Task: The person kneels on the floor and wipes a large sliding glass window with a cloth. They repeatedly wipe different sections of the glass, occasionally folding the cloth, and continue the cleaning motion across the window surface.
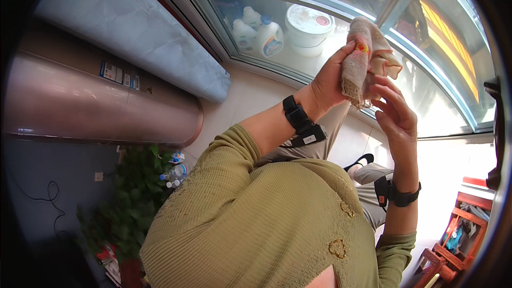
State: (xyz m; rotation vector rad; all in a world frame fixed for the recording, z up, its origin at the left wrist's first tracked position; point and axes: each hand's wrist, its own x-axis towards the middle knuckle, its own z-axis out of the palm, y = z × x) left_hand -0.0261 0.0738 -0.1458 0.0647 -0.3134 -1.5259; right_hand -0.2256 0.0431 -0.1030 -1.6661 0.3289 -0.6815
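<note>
My left hand grips a folded beige and pinkish towel with frayed fringe at its lower end and a small red and yellow patch. The towel is raised in front of a glass sliding door, and a pale cream fold of it hangs to the right. Just beside the lower right of the cloth is my right hand, its fingers curled and apart. Whether its fingertips touch the cloth, I cannot tell. Both wrists wear black straps with small devices.
Behind the glass stand several detergent bottles and a lidded white bucket. At left are a rose-gold cylindrical appliance, a pale quilted panel, a leafy plant and plastic bottles. A reddish wooden rack stands at right.
</note>
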